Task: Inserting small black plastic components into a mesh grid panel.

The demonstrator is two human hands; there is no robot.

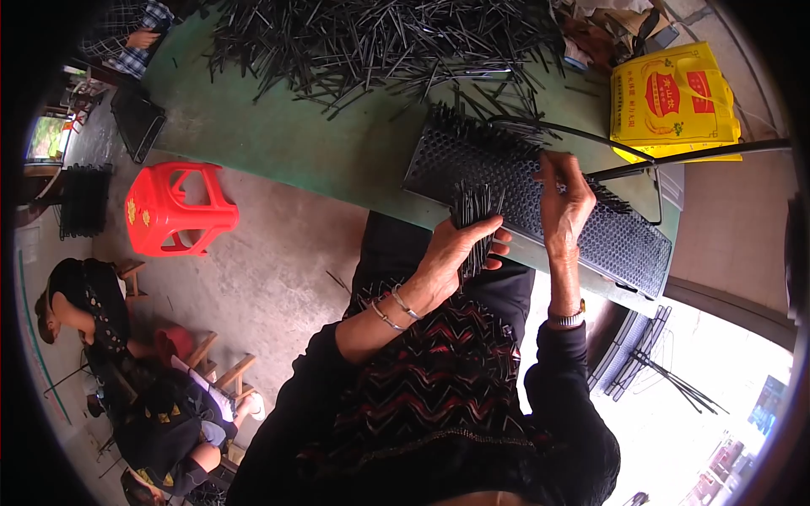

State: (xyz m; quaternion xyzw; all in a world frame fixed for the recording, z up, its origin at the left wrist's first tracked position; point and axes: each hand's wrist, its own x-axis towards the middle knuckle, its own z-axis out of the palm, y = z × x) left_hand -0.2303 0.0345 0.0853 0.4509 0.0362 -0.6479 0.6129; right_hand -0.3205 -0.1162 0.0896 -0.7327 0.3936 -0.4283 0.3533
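Note:
In my left hand [451, 253] is an upright bundle of thin black sticks [475, 207], the fingers and thumb wrapped round it. The bundle stands over the near edge of a long dark tray [633, 244] full of small round holes. My right hand [567, 202] is above the middle of this tray, fingers pinched downward at the holes. Whatever sits between those fingertips is too small to make out. Along the tray's far side, many black sticks [472, 126] poke up from the holes.
A large heap of loose black sticks [380, 51] covers the far part of the green table [278, 143]. Black bent rods [700, 158] reach over the tray's right end. A yellow bag [675, 105] stands far right. A red stool [177, 211] and seated people are to the left.

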